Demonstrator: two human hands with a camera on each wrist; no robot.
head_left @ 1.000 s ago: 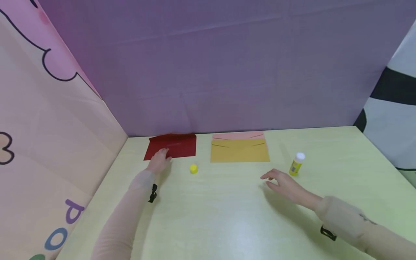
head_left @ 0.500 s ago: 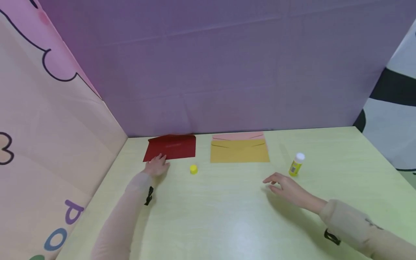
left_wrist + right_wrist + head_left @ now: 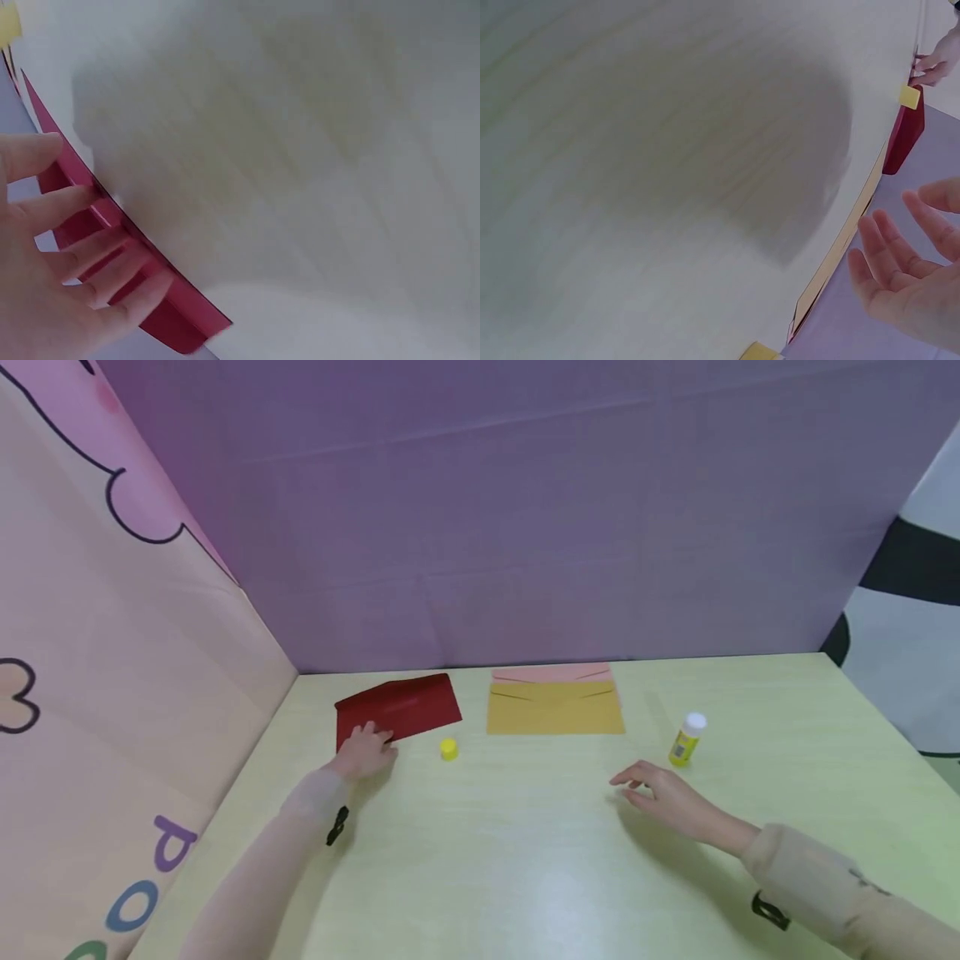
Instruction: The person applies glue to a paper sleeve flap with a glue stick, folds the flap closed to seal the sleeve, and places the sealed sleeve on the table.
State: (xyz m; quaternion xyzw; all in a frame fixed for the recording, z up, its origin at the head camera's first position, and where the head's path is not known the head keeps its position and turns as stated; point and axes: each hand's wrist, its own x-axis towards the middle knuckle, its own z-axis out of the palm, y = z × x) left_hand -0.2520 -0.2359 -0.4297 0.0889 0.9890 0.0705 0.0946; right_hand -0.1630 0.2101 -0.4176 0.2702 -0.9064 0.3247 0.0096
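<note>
Left hand [image 3: 363, 755] touches the red envelope [image 3: 412, 703], fingers extended — right hand [image 3: 663, 793] hovers relaxed, empty.

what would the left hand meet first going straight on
The red envelope, which the left hand touches now; past it, probably the purple cloth, though depth is hard to judge.

Left of the yellow cap [image 3: 448, 749], the left hand [image 3: 365, 755] is palm down, its fingers [image 3: 61, 205] spread and nearly straight, the left arm [image 3: 258, 870] stretched forward. Right of the cap and nearer the person, the right hand [image 3: 662, 791] hovers, fingers [image 3: 878, 251] loosely bent, the right arm [image 3: 810, 870] slanting in.
</note>
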